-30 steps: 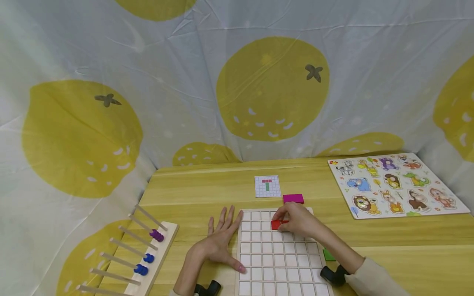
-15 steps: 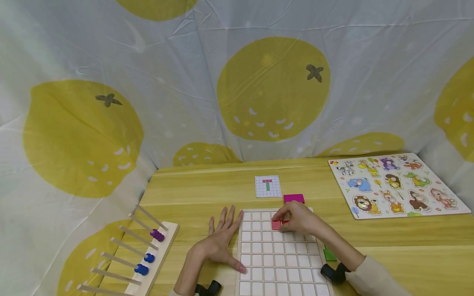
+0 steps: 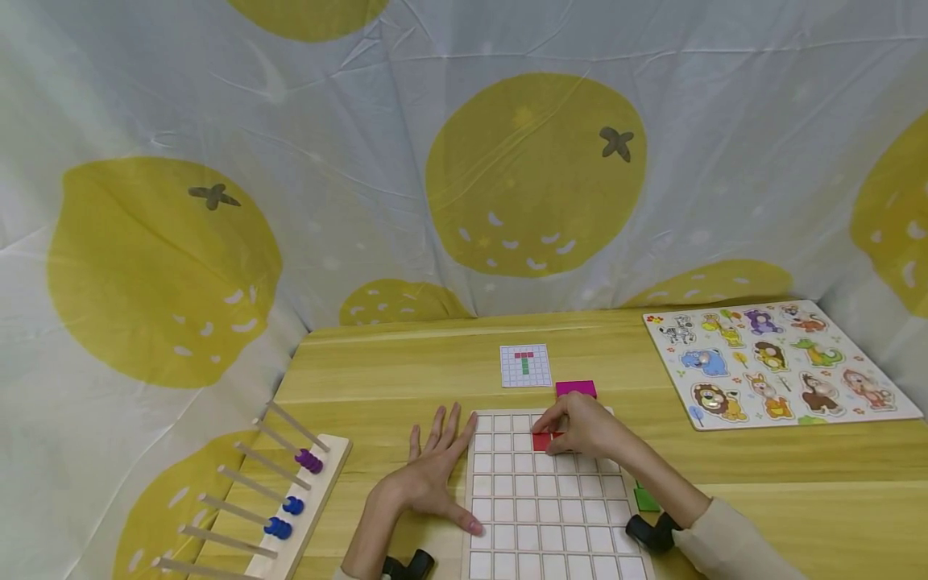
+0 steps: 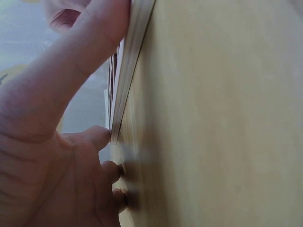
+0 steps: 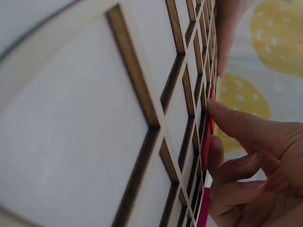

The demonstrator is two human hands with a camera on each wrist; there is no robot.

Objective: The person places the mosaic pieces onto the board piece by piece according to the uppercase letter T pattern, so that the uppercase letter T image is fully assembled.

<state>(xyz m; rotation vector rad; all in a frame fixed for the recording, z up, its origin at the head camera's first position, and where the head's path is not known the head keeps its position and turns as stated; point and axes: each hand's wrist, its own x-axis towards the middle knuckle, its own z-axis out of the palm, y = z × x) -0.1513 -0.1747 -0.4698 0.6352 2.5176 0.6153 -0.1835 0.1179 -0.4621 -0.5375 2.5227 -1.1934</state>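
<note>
A wooden grid board [image 3: 503, 510] with pale square cells lies on the table. My left hand [image 3: 428, 482] is spread flat at its left edge; the thumb reaches over the frame and the forefinger touches the upper left corner. In the left wrist view the thumb [image 4: 71, 71] lies across the board's side. My right hand [image 3: 589, 427] is over the upper rows, thumb and forefinger pinching a red square tile [image 3: 540, 442]. A second red tile [image 3: 557, 436] sits right beside it, partly hidden by the fingers. The right wrist view shows both at the curled fingers.
A pattern card [image 3: 525, 366] with a red and green T lies behind the board, near a magenta block [image 3: 576, 389]. Green tiles [image 3: 647, 499] lie under the right forearm. A peg rack [image 3: 319, 483] with beads stands left, an animal puzzle [image 3: 776, 362] back right.
Both hands stay nearly where they were. The near red tile looked paler half a second ago, as if tilted to the light, and is deeper red now.
</note>
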